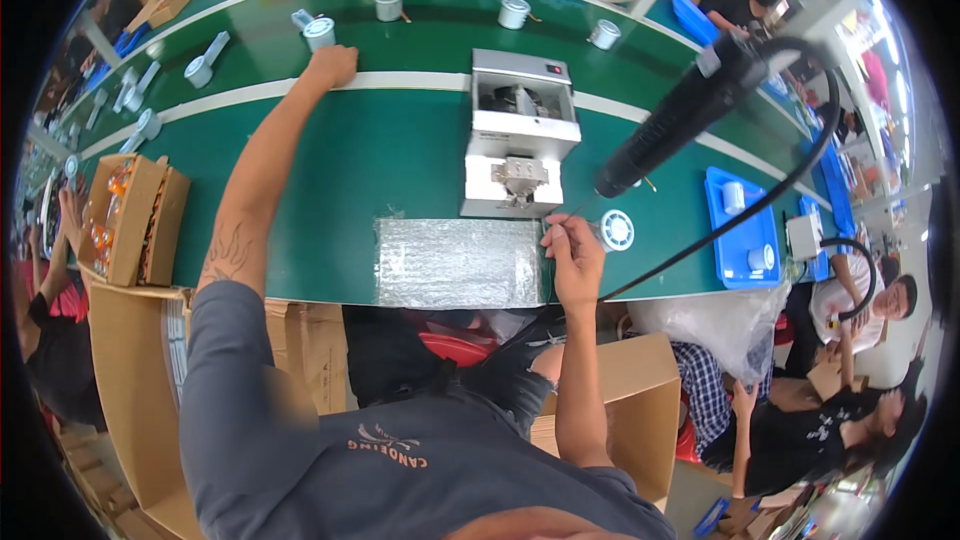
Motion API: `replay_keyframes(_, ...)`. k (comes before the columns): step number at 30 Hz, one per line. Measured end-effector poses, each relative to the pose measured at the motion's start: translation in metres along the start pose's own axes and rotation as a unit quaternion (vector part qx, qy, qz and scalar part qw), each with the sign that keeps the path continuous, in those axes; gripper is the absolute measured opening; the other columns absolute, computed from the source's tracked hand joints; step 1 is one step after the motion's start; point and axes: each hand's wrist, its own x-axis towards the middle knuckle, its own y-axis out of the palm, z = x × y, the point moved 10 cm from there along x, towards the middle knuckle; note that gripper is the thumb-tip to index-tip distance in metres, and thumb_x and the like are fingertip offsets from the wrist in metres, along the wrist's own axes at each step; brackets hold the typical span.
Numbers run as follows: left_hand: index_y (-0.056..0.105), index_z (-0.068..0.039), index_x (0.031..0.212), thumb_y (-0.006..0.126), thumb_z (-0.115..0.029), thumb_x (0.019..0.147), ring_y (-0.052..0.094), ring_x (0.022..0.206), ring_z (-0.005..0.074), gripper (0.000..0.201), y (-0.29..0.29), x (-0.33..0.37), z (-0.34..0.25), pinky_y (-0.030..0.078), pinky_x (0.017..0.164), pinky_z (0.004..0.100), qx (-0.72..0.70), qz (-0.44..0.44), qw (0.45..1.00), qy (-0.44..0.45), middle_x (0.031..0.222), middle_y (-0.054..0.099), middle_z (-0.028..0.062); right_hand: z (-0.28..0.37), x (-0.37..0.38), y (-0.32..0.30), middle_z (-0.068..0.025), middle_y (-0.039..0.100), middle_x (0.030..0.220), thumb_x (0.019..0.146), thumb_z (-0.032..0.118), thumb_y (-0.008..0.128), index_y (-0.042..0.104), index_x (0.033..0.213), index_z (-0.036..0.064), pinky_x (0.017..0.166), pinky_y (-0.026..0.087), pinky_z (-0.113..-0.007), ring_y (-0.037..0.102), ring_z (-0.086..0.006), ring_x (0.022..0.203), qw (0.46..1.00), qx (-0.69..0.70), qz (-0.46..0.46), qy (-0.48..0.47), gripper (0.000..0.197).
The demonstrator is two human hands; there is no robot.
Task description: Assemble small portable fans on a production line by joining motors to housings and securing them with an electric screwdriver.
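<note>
My left hand [333,67] reaches far across the green bench to a white-and-blue round canister [320,33] with a short handle. Its fingers are mostly hidden, so I cannot tell whether they grip it. My right hand [577,255] is closed in a pinch by the near front of a metal screw feeder [518,135]; what the fingertips hold is too small to make out. Beside that hand lies another white round canister [618,230], its spoked end facing up. A black electric screwdriver [680,115] hangs slanting above, its tip close to my right fingers.
A bubble-wrap sheet [458,262] lies before the feeder. At the right stands a blue tray [728,240] with canisters; at the left, a cardboard box [130,225] of orange parts. More canisters line the green belt [440,40]. A black cable [720,230] crosses the bench. Co-workers sit nearby.
</note>
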Motion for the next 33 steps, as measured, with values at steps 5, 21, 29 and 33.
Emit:
replay_keyframes(5, 0.075, 0.002, 0.103, 0.054, -0.015, 0.093, 0.071, 0.105, 0.0425, 0.028, 0.008, 0.029, -0.005, 0.058, 0.087, 0.0523, 0.049, 0.105, 0.993, 0.015, 0.113, 0.073, 0.0262, 0.023, -0.004, -0.007, -0.0079, 0.066, 0.076, 0.097, 0.007, 0.061, 0.069, 0.11, 0.0024, 0.062, 0.049, -0.03, 0.061, -0.0143, 0.066, 0.993, -0.094, -0.045, -0.049, 0.015)
replay_keyframes(21, 0.072, 0.007, 0.093, 0.059, -0.054, 0.093, 0.068, 0.098, 0.049, 0.062, -0.072, 0.045, 0.049, 0.053, 0.086, 0.0555, -0.071, -0.171, 0.982, 0.044, 0.101, 0.069, 0.0342, 0.032, -0.003, 0.011, -0.0173, 0.067, 0.082, 0.098, 0.01, 0.062, 0.065, 0.105, 0.0009, 0.065, 0.05, -0.038, 0.064, -0.0292, 0.07, 0.979, -0.1, -0.058, -0.168, 0.012)
replay_keyframes(29, 0.058, -0.002, 0.087, 0.065, -0.029, 0.097, 0.047, 0.058, 0.0215, 0.03, -0.272, -0.12, -0.24, 0.04, 0.058, 0.0377, -0.324, -0.222, 0.874, 0.285, 0.063, 0.051, 0.0101, 0.023, -0.007, -0.006, -0.0029, 0.066, 0.071, 0.099, 0.006, 0.06, 0.068, 0.107, 0.0004, 0.06, 0.046, -0.025, 0.058, -0.0073, 0.063, 0.998, -0.037, -0.016, -0.049, 0.013)
replay_keyframes(33, 0.06, -0.005, 0.087, 0.069, -0.036, 0.097, 0.044, 0.057, 0.0191, 0.034, -0.254, -0.138, -0.248, 0.036, 0.055, 0.0335, -0.263, -0.151, 0.92, 0.248, 0.061, 0.048, 0.004, 0.018, -0.004, 0.001, -0.0026, 0.066, 0.073, 0.099, 0.006, 0.06, 0.068, 0.107, -0.0002, 0.062, 0.047, -0.024, 0.06, -0.0067, 0.066, 0.997, -0.062, 0.001, -0.048, 0.013)
